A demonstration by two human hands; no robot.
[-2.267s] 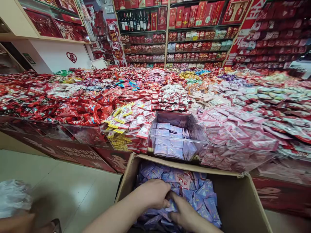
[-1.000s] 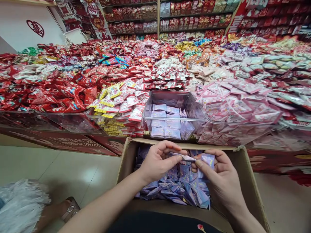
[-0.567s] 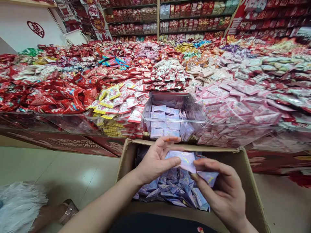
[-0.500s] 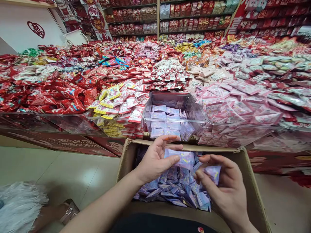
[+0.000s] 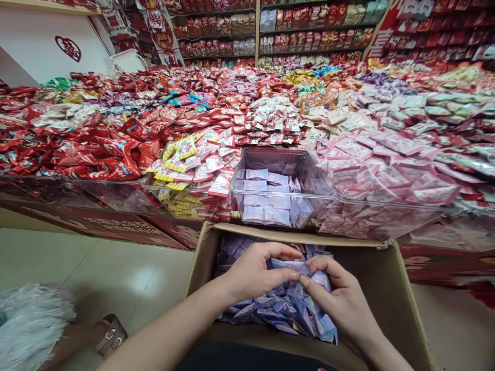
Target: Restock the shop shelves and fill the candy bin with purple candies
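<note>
Above the open cardboard box (image 5: 402, 288), my left hand (image 5: 259, 270) has its thumb and fingers closed on a small purple candy packet (image 5: 290, 266). Close against it, my right hand (image 5: 340, 291) pinches at the right end of that packet, with another purple packet (image 5: 322, 278) showing at its fingers. Both sets of fingertips nearly meet. Beneath them lies a loose heap of purple packets (image 5: 270, 309) inside the box. Just behind stands a clear plastic bin (image 5: 320, 180), partly filled with purple packets (image 5: 266, 198) stacked in rows.
Left of that bin are yellow and red-white packets (image 5: 201, 165), then red packets (image 5: 96, 152). Pink packets (image 5: 386, 165) heap up on the right. Shelves (image 5: 309, 28) line the back. At lower left show a person's sandalled foot (image 5: 110, 335) and white fluffy clothing (image 5: 33, 324).
My hands have come together and lowered slightly over the box. The right hand moved left, bringing its packet against the one in my left hand. The view has shifted slightly.
</note>
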